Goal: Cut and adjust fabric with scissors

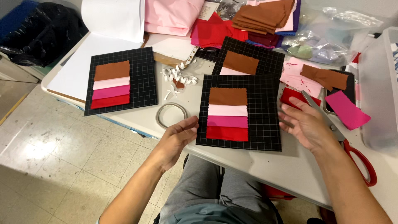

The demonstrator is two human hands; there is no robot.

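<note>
A black gridded card [263, 124] lies on the table in front of me, bearing brown, pale pink, magenta and red fabric swatches in a stack. My left hand [178, 139] rests at the card's left edge, fingers curled, touching or nearly touching it. My right hand [304, 124] hovers open just right of the card, holding nothing. A second such card [143, 83] with the same swatches lies to the left. A third card [269, 58] sits behind, partly covered.
Red-handled scissors [356, 157] lie by my right hand. Loose swatches, magenta [347, 110], brown [325, 76] and red [292, 96], lie at right. A tape ring [170, 114] and white paper curls [178, 76] sit between the cards. Fabric piles [261, 16] at back; plastic bin [379, 83] right.
</note>
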